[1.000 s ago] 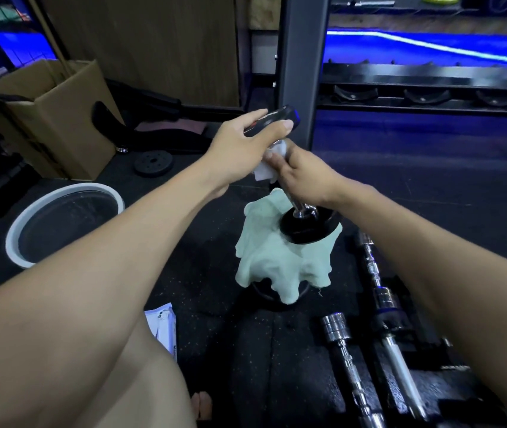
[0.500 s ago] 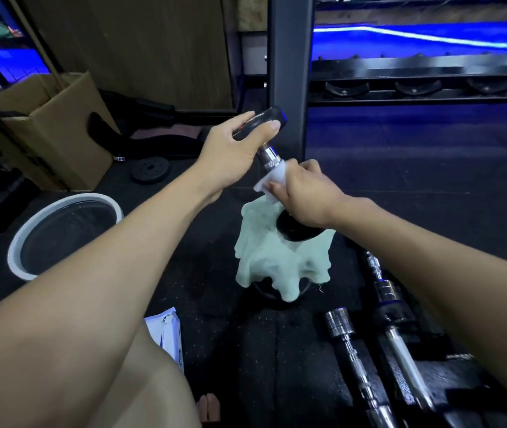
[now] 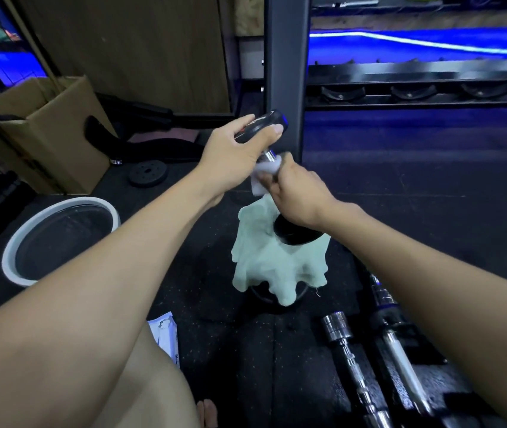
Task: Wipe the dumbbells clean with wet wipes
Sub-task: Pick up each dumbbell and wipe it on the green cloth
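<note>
Both hands grasp one dumbbell (image 3: 276,193), held upright.
L hand (image 3: 233,156) is curled round top black head; R hand (image 3: 295,193) pinches white wet wipe (image 3: 261,177) round chrome handle just under it. Bottom head rests on pale green cloth (image 3: 276,264). White basin (image 3: 57,239) at left, chrome bars (image 3: 347,356) on floor at right, wipes pack (image 3: 165,335) near knee.

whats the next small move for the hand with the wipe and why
Probably slide the right hand, gripping the wet wipe round the chrome handle, down toward the lower black head. It sits right under the top head the left hand steadies, so the shaft below looks left to wipe.
</note>
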